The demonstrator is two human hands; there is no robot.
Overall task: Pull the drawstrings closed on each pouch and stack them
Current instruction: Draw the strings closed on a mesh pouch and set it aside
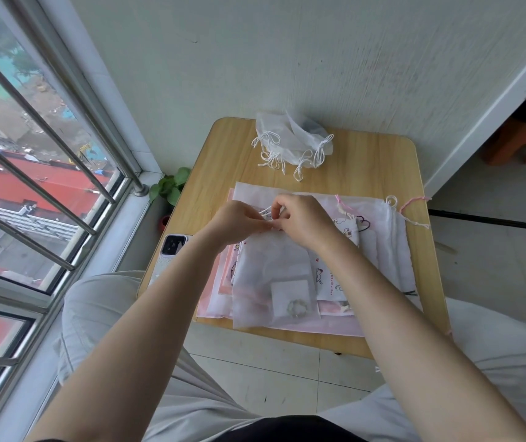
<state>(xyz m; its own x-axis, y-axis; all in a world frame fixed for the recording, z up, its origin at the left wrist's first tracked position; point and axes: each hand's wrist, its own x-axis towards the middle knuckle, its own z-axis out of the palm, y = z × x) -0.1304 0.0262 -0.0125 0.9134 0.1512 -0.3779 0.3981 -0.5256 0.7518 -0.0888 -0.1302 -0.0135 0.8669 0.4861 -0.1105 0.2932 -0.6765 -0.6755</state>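
Both hands, left (pixel 239 222) and right (pixel 303 220), pinch the white drawstring (pixel 266 212) at the top pouch's (pixel 271 275) mouth. Fingers hide most of the cord. That pouch lies on a flat pile (pixel 379 247) on the table (pixel 223 161).

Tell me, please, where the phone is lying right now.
In the head view the phone lies at the table's left edge, just outside the left forearm and beside the pile of pouches.
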